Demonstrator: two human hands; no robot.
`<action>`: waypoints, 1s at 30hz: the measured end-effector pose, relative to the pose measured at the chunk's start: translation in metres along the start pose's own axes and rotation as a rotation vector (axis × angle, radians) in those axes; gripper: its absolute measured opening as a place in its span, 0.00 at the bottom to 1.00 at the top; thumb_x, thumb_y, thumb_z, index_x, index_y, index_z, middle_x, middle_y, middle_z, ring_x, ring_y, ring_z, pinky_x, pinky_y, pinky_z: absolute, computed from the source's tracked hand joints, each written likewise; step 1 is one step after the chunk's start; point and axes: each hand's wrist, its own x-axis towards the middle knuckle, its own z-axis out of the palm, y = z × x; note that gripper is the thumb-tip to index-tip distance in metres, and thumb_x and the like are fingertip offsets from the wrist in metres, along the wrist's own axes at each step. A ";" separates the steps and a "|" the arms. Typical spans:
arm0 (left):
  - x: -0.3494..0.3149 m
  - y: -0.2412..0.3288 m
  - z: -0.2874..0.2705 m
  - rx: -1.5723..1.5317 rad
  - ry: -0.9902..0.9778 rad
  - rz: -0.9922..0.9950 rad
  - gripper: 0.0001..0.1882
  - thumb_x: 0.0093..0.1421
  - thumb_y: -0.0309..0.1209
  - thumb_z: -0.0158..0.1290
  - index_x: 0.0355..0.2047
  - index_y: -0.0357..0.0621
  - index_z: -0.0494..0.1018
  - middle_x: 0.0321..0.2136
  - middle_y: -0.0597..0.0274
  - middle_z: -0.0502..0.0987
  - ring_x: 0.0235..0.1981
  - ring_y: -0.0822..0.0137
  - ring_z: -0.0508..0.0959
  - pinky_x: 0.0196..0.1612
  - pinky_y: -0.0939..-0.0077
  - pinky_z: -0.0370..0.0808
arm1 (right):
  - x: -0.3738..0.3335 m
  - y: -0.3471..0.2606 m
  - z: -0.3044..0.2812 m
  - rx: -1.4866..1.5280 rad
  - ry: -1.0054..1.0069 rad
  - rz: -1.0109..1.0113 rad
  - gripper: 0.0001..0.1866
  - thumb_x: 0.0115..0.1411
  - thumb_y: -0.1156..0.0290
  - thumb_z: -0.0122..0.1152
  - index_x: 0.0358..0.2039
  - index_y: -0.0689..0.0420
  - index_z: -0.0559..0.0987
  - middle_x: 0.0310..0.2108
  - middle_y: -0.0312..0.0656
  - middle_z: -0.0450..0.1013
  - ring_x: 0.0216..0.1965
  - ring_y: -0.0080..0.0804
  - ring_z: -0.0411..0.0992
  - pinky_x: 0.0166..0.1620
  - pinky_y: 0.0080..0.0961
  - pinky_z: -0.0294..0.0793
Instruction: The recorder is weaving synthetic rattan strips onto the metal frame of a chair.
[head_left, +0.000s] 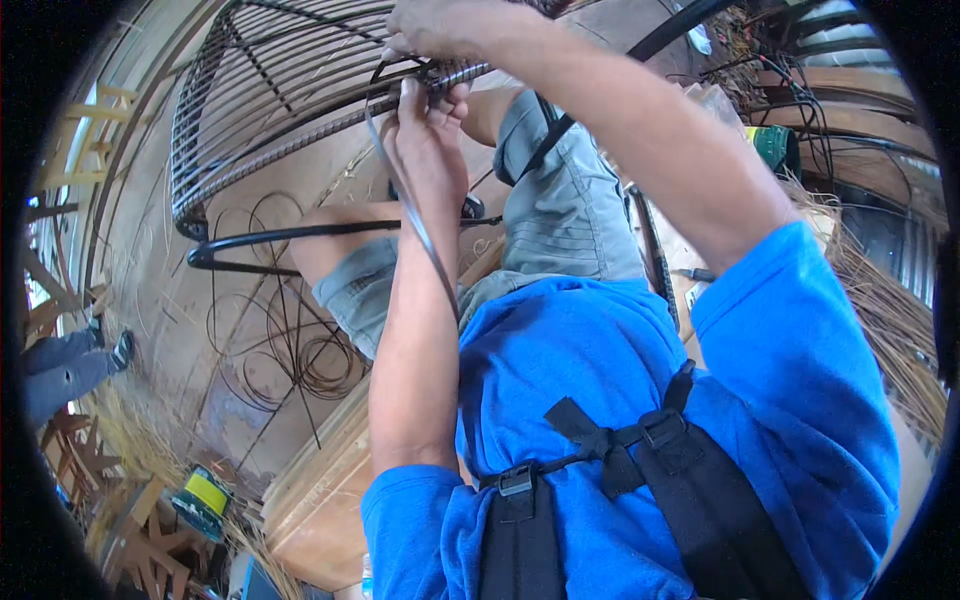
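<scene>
At frame rim (455, 75): left hand (428, 135) fingers pinch dark strand (410, 210); right hand (450, 25) fingers clamped on rim.

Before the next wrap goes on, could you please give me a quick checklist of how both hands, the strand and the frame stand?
1. Left hand pinching the dark flat weaving strand: ok.
2. Right hand on the wrapped edge of the dark woven metal-framed chair panel: ok.
3. Strand running free down past the left forearm: ok; its far end is hidden.
4. Loose coil of dark strand on the floor within sight: ok.
5. Tightness of the wrap at the edge: cannot tell.
</scene>
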 end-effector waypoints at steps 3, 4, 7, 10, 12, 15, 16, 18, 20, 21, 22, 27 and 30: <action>-0.003 -0.001 0.002 -0.007 -0.004 -0.040 0.15 0.64 0.33 0.42 0.46 0.34 0.64 0.39 0.53 0.74 0.36 0.62 0.76 0.40 0.71 0.73 | 0.004 0.035 0.031 0.070 0.286 -0.254 0.15 0.56 0.61 0.50 0.33 0.59 0.77 0.33 0.51 0.74 0.36 0.52 0.73 0.40 0.42 0.71; -0.004 0.000 0.002 0.031 0.004 -0.004 0.13 0.63 0.30 0.43 0.44 0.35 0.65 0.36 0.54 0.74 0.35 0.63 0.77 0.37 0.74 0.74 | 0.003 0.030 0.033 0.121 0.500 -0.496 0.15 0.56 0.60 0.50 0.33 0.59 0.77 0.32 0.52 0.74 0.36 0.52 0.72 0.40 0.42 0.70; -0.004 0.003 0.007 0.086 0.020 0.017 0.09 0.62 0.26 0.46 0.41 0.35 0.66 0.34 0.57 0.74 0.32 0.67 0.77 0.34 0.78 0.74 | 0.016 0.024 0.026 0.236 0.339 -0.170 0.15 0.55 0.59 0.54 0.34 0.58 0.77 0.30 0.51 0.75 0.34 0.46 0.74 0.38 0.39 0.71; -0.005 0.004 -0.004 0.127 0.027 0.021 0.10 0.61 0.26 0.47 0.41 0.35 0.66 0.33 0.58 0.74 0.30 0.69 0.75 0.32 0.79 0.73 | 0.010 0.007 0.027 0.422 0.265 -0.025 0.17 0.55 0.58 0.56 0.40 0.55 0.78 0.32 0.48 0.76 0.36 0.41 0.75 0.41 0.34 0.72; -0.004 0.002 -0.004 0.116 0.034 0.026 0.11 0.60 0.27 0.50 0.42 0.34 0.66 0.31 0.60 0.73 0.27 0.71 0.73 0.31 0.78 0.72 | 0.001 0.005 0.024 0.461 0.213 -0.102 0.16 0.54 0.66 0.56 0.40 0.63 0.74 0.35 0.50 0.74 0.39 0.35 0.73 0.45 0.26 0.70; -0.007 0.002 0.000 0.158 0.032 0.051 0.10 0.60 0.28 0.50 0.39 0.34 0.68 0.29 0.61 0.72 0.24 0.72 0.70 0.29 0.79 0.69 | -0.012 -0.002 0.043 0.305 0.639 -0.074 0.16 0.54 0.64 0.55 0.41 0.60 0.73 0.35 0.52 0.74 0.38 0.51 0.72 0.43 0.39 0.71; -0.008 0.005 0.004 0.181 0.024 0.058 0.09 0.60 0.28 0.49 0.37 0.34 0.69 0.28 0.61 0.72 0.24 0.73 0.70 0.29 0.80 0.68 | -0.028 -0.011 0.038 0.410 0.722 -0.064 0.16 0.55 0.64 0.54 0.41 0.60 0.73 0.34 0.53 0.73 0.36 0.51 0.72 0.42 0.39 0.70; -0.015 0.009 0.004 0.315 0.058 0.082 0.09 0.61 0.28 0.47 0.36 0.34 0.70 0.27 0.63 0.72 0.24 0.75 0.69 0.29 0.81 0.66 | -0.070 -0.028 0.033 0.654 0.689 0.059 0.15 0.56 0.65 0.53 0.40 0.61 0.71 0.32 0.52 0.72 0.34 0.51 0.71 0.39 0.39 0.70; -0.013 0.009 -0.002 0.455 -0.016 0.037 0.11 0.61 0.30 0.46 0.39 0.34 0.71 0.28 0.65 0.72 0.25 0.75 0.68 0.30 0.80 0.66 | -0.108 -0.025 0.042 0.814 0.539 0.211 0.13 0.56 0.68 0.54 0.39 0.62 0.70 0.33 0.51 0.70 0.35 0.49 0.71 0.38 0.36 0.70; -0.017 0.016 -0.003 0.837 -0.066 0.077 0.13 0.61 0.32 0.47 0.41 0.35 0.71 0.31 0.63 0.74 0.27 0.73 0.71 0.32 0.78 0.68 | -0.120 -0.020 0.051 0.852 0.503 0.252 0.12 0.55 0.70 0.55 0.38 0.61 0.70 0.34 0.50 0.70 0.36 0.47 0.70 0.38 0.35 0.70; -0.020 0.020 -0.004 0.615 -0.054 -0.032 0.16 0.61 0.36 0.46 0.43 0.36 0.71 0.32 0.62 0.75 0.29 0.72 0.72 0.34 0.77 0.69 | -0.126 -0.023 0.055 0.793 0.507 0.250 0.12 0.55 0.71 0.55 0.39 0.61 0.70 0.34 0.50 0.70 0.36 0.47 0.70 0.38 0.34 0.70; -0.025 0.033 0.003 0.271 -0.079 -0.214 0.43 0.54 0.69 0.36 0.51 0.40 0.66 0.44 0.61 0.73 0.39 0.68 0.73 0.45 0.71 0.69 | -0.118 -0.023 0.075 0.409 0.578 0.254 0.19 0.48 0.71 0.60 0.42 0.59 0.69 0.33 0.49 0.69 0.36 0.46 0.70 0.39 0.35 0.71; -0.019 0.030 -0.006 0.304 -0.023 -0.208 0.42 0.55 0.67 0.36 0.51 0.41 0.65 0.44 0.61 0.73 0.41 0.68 0.72 0.47 0.71 0.67 | -0.112 -0.026 0.080 0.248 0.680 0.206 0.22 0.45 0.69 0.62 0.42 0.59 0.69 0.33 0.48 0.68 0.35 0.46 0.69 0.39 0.35 0.71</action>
